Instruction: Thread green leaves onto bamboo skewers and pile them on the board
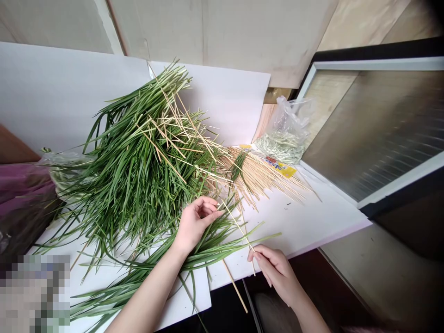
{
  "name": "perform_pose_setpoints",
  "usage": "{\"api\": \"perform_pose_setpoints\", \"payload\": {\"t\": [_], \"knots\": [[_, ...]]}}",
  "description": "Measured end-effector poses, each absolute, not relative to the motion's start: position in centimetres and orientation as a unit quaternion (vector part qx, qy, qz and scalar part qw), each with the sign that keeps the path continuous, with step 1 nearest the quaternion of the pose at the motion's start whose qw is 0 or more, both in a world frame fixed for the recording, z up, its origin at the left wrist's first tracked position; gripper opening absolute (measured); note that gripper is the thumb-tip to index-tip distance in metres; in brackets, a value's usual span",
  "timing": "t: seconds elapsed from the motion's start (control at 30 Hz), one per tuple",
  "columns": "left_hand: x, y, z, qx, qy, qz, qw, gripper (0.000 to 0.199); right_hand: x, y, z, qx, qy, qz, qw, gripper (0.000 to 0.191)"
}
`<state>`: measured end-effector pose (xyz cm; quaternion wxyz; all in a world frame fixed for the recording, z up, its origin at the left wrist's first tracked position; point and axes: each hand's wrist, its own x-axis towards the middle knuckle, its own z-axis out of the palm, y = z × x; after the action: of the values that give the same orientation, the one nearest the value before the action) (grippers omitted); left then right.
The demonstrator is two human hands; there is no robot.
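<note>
My right hand (pixel 272 264) pinches the lower end of a thin bamboo skewer (pixel 237 225) between thumb and index finger. The skewer slants up to the left, its far end beside the fingertips of my left hand (pixel 198 221). That left hand is closed in a pinch, with a small pale tip showing at its fingers, too small to name. Beneath both hands, loose garlic chives (pixel 215 253) stretch across the white tabletop. Another skewer (pixel 236 286) pokes out over the table's front edge, below the chives.
A big heap of garlic chives (pixel 138 171) fills the left, with loose skewers on top. More skewers (pixel 258 178) fan out at the right. Behind them stands a clear plastic bag (pixel 286 132) with pale green pieces. A framed ribbed-glass panel (pixel 381 129) borders the right side.
</note>
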<state>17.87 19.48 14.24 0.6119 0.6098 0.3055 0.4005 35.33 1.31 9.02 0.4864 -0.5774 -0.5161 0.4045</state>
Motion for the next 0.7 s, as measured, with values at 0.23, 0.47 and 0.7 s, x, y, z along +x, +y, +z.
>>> {"api": "perform_pose_setpoints", "payload": {"t": [0.23, 0.47, 0.7], "knots": [[17.76, 19.46, 14.52, 0.535, 0.317, 0.432, 0.653, 0.035, 35.40, 1.28, 9.28, -0.576, -0.526, 0.401, 0.480, 0.042], [17.79, 19.31, 14.78, 0.518, 0.321, 0.444, 0.657, 0.035, 35.39, 1.23, 9.55, -0.584, -0.532, 0.396, 0.467, 0.048], [17.89, 19.28, 14.88, 0.521, 0.316, 0.442, 0.659, 0.030, 35.45, 1.29, 9.57, -0.580, -0.535, 0.397, 0.469, 0.043]]}}
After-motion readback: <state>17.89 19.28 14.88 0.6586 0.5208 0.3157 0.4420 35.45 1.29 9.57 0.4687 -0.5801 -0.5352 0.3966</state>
